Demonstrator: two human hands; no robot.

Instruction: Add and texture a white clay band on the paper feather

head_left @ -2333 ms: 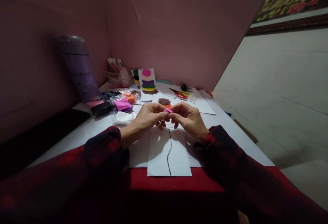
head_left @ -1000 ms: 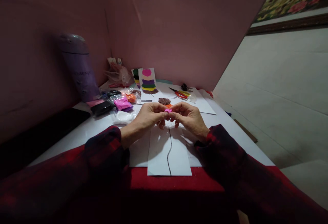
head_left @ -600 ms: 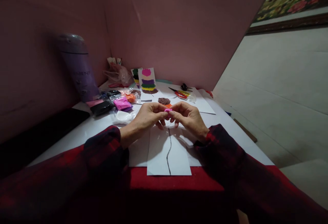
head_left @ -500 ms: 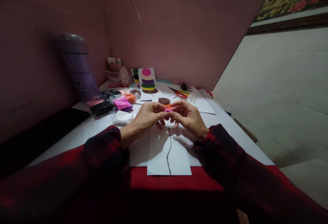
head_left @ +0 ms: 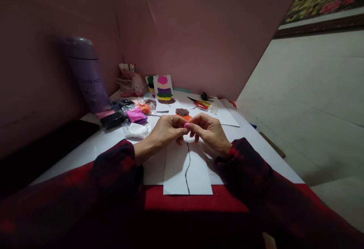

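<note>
A small lump of pink clay [head_left: 186, 125] is pinched between the fingertips of my left hand [head_left: 167, 128] and my right hand [head_left: 209, 130]. Both hands hover over a white sheet [head_left: 176, 171] with a wavy dark line running down it. Just beyond my fingertips, a brown textured patch [head_left: 182, 112] and an orange one [head_left: 184, 117] show on the sheet, the orange partly covered by my fingers.
Packets of clay, one pink [head_left: 137, 115] and one black [head_left: 113, 120], lie at the left near a purple bottle [head_left: 90, 78]. A color-striped card [head_left: 164, 89] leans at the back. Red-handled scissors [head_left: 200, 106] rest right of center.
The pink clay looks more compact and rounded now. My fingertips have shifted slightly around it, and more of the orange patch shows behind them.
</note>
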